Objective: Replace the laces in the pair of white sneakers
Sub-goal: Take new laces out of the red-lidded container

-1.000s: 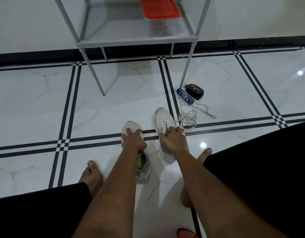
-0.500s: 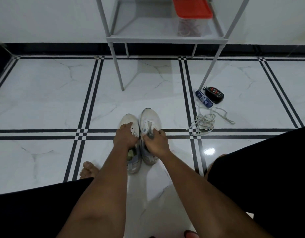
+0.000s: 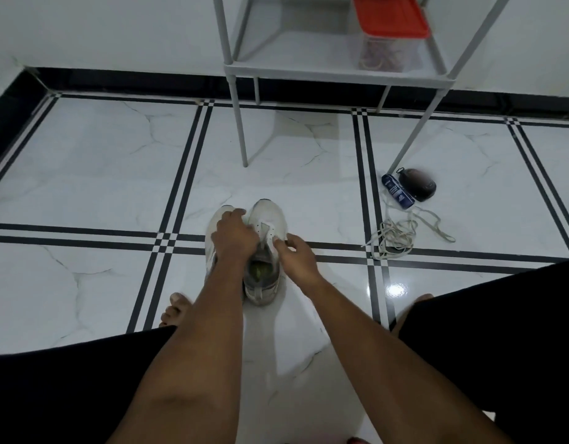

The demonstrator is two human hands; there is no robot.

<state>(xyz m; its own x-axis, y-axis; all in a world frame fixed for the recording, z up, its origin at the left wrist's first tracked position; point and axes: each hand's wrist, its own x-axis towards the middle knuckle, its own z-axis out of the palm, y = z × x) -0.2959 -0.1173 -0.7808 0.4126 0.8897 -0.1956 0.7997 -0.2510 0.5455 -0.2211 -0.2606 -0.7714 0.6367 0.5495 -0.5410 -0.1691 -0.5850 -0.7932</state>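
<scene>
Two white sneakers are seen side by side, touching, toes pointing up-frame, at centre frame on the white marble-patterned floor (image 3: 100,174) with black double lines. The left sneaker (image 3: 216,225) is largely covered by the left hand (image 3: 233,240), whose fingers are curled down over its vamp; a grip on the upper is judged likely, but whether anything is pinched cannot be told. The right sneaker (image 3: 266,248) is open to view: eyelet rows appear unlaced, tongue loose, greenish insole visible. The right hand (image 3: 297,256) is at its right edge, fingertips touching the eyelet flap, fingers loosely bent; no firm pinch is shown. A heap of white laces (image 3: 397,237) lies well apart at right of centre, beside a blue tube (image 3: 398,190) and a dark rounded object (image 3: 419,187). A grey rack (image 3: 337,72) carrying a clear box with a red lid (image 3: 390,19) stands at the top of the frame. Handling judgement: the sneakers are expected to be light, with soft, collapsible uppers and stiffer soles; they are best steadied at the heel counter or sole edge while the eyelet flaps are spread. The laces are expected to be limp and tangle-prone; hold is best taken at the stiff tips for threading.
</scene>
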